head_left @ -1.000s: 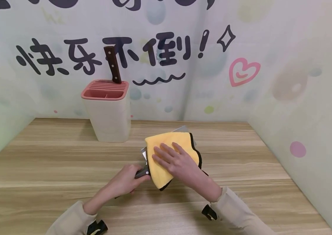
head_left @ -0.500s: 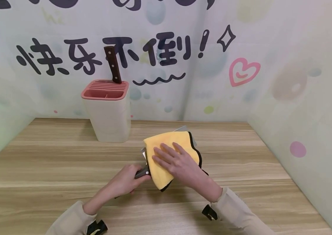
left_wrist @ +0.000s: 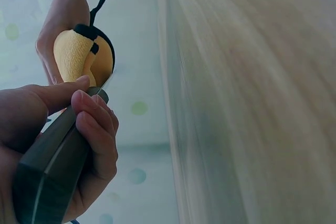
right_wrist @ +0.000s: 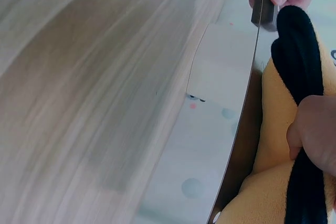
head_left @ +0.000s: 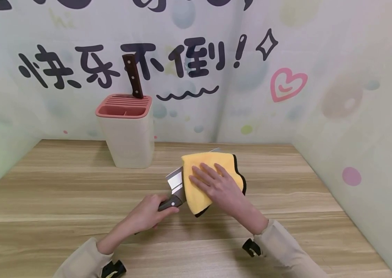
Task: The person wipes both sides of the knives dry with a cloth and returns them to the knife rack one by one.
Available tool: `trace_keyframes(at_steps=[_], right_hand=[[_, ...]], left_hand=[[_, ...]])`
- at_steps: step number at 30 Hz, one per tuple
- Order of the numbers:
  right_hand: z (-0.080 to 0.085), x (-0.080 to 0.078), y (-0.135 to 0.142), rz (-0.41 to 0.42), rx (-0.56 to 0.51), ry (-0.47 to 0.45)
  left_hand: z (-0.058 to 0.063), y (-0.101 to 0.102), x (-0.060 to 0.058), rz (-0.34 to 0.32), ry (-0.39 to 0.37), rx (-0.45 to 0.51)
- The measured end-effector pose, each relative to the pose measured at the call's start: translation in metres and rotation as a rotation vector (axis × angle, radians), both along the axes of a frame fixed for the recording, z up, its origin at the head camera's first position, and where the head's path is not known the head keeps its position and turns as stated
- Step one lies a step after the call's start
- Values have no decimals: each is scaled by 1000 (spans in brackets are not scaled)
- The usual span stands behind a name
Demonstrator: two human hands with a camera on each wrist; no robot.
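In the head view my left hand (head_left: 149, 213) grips the dark handle of a broad-bladed cleaver (head_left: 175, 182). The left wrist view shows its fingers and thumb around that handle (left_wrist: 52, 163). A yellow cloth (head_left: 195, 195) with black edging covers most of the blade. My right hand (head_left: 221, 190) lies over the cloth with its fingers extended, and in the right wrist view its thumb (right_wrist: 315, 132) holds the cloth from the other side. The blade's bare face (right_wrist: 220, 72) shows there, held above the tabletop. From above, the blade's heel and far corner stick out past the cloth.
A white knife block (head_left: 128, 143) with a red slotted top stands at the back left of the wooden table (head_left: 60, 193). One knife with a brown handle (head_left: 132, 76) is upright in it. A printed wall sheet (head_left: 196, 116) hangs behind the table.
My right hand and the cloth have moved right and slightly away along the blade. More of the blade near the handle shows now. My left hand has stayed in place.
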State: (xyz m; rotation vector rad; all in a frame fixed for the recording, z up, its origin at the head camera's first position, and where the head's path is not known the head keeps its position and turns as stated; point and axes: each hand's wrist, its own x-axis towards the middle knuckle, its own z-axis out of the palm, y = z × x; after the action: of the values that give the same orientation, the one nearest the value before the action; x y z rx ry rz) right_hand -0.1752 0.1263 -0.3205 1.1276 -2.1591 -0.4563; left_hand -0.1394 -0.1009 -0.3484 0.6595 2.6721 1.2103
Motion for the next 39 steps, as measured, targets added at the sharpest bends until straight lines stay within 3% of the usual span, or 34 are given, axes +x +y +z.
trace_keyframes(at_steps=[14,27,39], right_hand=[[0,-9,15,-125,-128,-103],[-5,-18,26,-175,-236,-101],[-5,-17,24,-208,-203,-89]], left_hand=[[1,-2,1,16,0,5],[-2,-4,1,-6,17,5],[-5,-4,0,-1,10,-18]])
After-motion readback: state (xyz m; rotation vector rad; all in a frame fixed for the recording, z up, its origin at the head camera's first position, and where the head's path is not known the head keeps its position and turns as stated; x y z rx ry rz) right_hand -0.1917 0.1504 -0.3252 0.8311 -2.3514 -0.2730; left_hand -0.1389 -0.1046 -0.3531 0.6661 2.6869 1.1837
